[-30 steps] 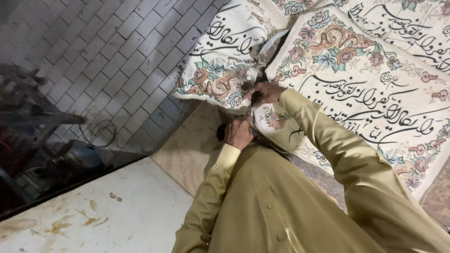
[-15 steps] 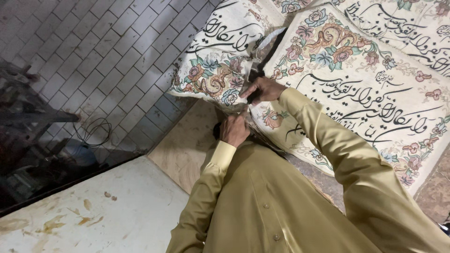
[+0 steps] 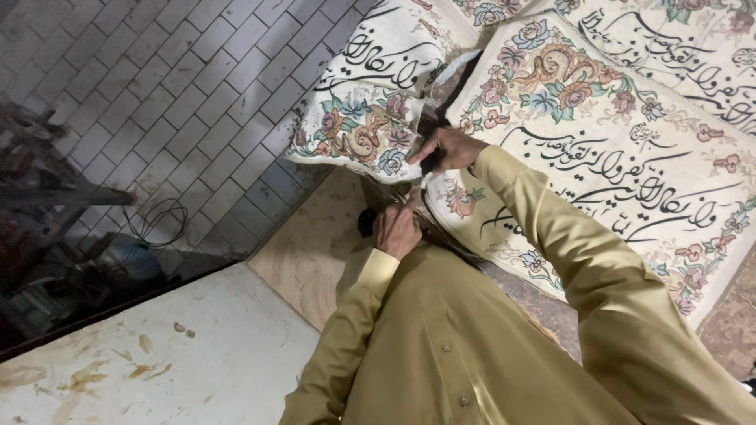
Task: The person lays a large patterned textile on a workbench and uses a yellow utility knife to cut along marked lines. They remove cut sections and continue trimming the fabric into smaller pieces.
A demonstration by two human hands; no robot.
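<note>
**Working the edge where two patterned cloth panels meet**

The biggest thing here is the cream cloth panel [image 3: 630, 157] with the flower border and flowing dark script. It fills the right side and runs under the person's olive sleeve. Just beside it is a smaller matching panel [image 3: 370, 86], and their edges meet right where the hands are. Behind them is a grey tiled surface [image 3: 157, 94], and lower left there's a scuffed white slab [image 3: 157, 370] with a loop of cable [image 3: 157, 224] near the clutter above it.

The right hand [image 3: 447, 149] sits on the big panel's near corner with its fingers curled tight, pinching the cloth edge, and something dark is tucked under them that I can't make out. The left hand [image 3: 395, 230] is just below it and also closed, wrapped around a small dark object [image 3: 365, 221], maybe a tool handle, but it's too small to tell.

My read is that they're mid-way through working that corner edge, one hand holding the fabric and the other doing the fine bit. Any further move needs the right-hand pinch kept firm so the edge doesn't go slack
</note>
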